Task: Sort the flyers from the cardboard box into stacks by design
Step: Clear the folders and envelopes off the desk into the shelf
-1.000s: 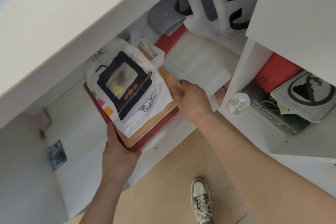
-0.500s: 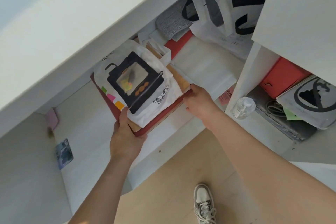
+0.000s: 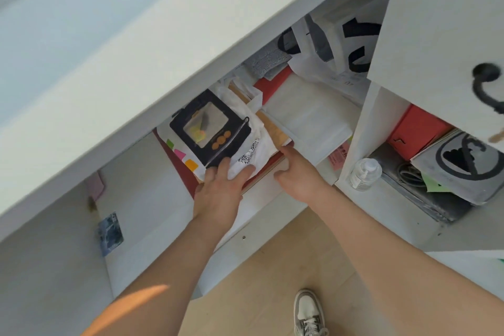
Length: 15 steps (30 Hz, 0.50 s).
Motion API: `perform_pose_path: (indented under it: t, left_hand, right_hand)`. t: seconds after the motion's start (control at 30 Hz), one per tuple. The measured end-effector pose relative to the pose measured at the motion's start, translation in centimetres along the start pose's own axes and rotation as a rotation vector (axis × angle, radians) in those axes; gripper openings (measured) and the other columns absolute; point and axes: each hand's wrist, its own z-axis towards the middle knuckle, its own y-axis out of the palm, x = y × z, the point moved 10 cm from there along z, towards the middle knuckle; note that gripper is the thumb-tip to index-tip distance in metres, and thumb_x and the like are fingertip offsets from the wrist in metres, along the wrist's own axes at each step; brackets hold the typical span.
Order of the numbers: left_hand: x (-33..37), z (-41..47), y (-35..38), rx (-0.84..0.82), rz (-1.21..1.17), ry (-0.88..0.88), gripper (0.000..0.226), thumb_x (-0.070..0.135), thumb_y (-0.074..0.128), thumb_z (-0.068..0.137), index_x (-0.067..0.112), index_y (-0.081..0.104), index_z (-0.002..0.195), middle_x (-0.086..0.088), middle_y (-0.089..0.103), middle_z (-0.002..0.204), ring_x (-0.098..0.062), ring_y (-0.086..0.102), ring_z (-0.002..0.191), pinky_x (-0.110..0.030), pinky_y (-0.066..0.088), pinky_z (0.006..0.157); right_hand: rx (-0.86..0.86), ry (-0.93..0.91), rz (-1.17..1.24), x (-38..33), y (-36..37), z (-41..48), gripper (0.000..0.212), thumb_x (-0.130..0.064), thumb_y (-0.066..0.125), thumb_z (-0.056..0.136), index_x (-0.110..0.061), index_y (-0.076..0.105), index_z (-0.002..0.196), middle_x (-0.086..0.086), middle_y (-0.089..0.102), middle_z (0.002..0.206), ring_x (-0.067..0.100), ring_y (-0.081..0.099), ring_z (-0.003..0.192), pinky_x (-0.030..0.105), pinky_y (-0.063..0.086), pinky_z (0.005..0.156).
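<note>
1. Shelf unit (image 3: pixel 272 215): white, open-fronted, split by an upright panel into a wide left bay and a narrower right bay; a bench top overhangs it.
2. Left bay, contents: a stack (image 3: pixel 261 163) of a red board, a tan envelope and white sheets, topped by a white tote bag (image 3: pixel 215 128) printed with a black frame; beside it a white padded pack (image 3: pixel 308 120); behind, a grey cloth (image 3: pixel 266 63) and a white bag with black lettering (image 3: pixel 335 43); a small card (image 3: pixel 109 233) leans on the left wall.
3. Right bay, contents: a red box (image 3: pixel 417 131), a grey sign with a crossed-out symbol (image 3: pixel 469 163), cables, a clear pump bottle (image 3: pixel 365 173).
4. Left hand (image 3: pixel 218 194): flat on the stack's near corner, fingers spread over the tote bag; grip released, pressing rather than grasping.
5. Right hand (image 3: pixel 297 174): at the stack's near right edge, fingers tucked under or against it; whether that grip is clenched cannot be told.
6. Step in hand, as judged: handling shelf clutter to reach the flyers. No cardboard box or flyer is identifiable here.
7. Next move calls for both hands to steady the loose, slippery layers together.
</note>
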Motion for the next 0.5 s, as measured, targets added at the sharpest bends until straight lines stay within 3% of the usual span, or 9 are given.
perform_pose_path:
  t: [0.1,0.17,0.3,0.5]
  left_hand:
    - [0.8,-2.5,-2.4,0.011,-0.118,-0.021,0.067,0.025,0.056,0.092,0.045,0.016,0.142,-0.005,0.007,0.155,-0.028,0.015,0.135,-0.045,0.042,0.1]
    - [2.0,-5.8,-5.8,0.096,-0.234,-0.02,0.063,0.021,0.054,0.093,0.043,0.023,0.144,-0.003,0.014,0.155,-0.025,0.019,0.136,-0.038,0.041,0.102]
    - [4.2,-14.6,-15.7,0.359,-0.48,0.003,0.042,0.009,0.057,0.088,0.029,0.058,0.124,0.004,0.049,0.137,-0.02,0.047,0.121,-0.033,0.05,0.091]
    - [1.2,-27.8,-28.1,0.598,-0.78,-0.149,0.032,0.016,0.046,0.086,0.031,0.069,0.102,0.023,0.059,0.115,0.009,0.047,0.11,-0.006,0.033,0.093]
  right_hand:
    - [0.051,-0.019,0.046,-1.5,-2.4,-3.3,0.052,-0.005,0.047,0.093,-0.014,0.036,0.143,0.004,0.046,0.139,0.014,0.045,0.113,0.011,0.03,0.077]
    - [0.104,-0.014,0.081,-3.0,-4.2,-6.7,0.055,-0.008,0.048,0.093,-0.021,0.033,0.145,-0.001,0.048,0.133,0.009,0.042,0.105,0.017,0.036,0.075]
    - [0.216,-0.06,0.137,-8.1,-7.6,-15.1,0.057,-0.011,0.051,0.092,-0.027,0.034,0.144,-0.006,0.041,0.143,0.009,0.041,0.127,0.027,0.037,0.101]
    - [0.218,-0.202,0.173,-20.0,-9.2,-26.1,0.054,-0.017,0.054,0.093,-0.033,0.035,0.142,-0.012,0.043,0.138,0.004,0.046,0.119,0.026,0.038,0.093]
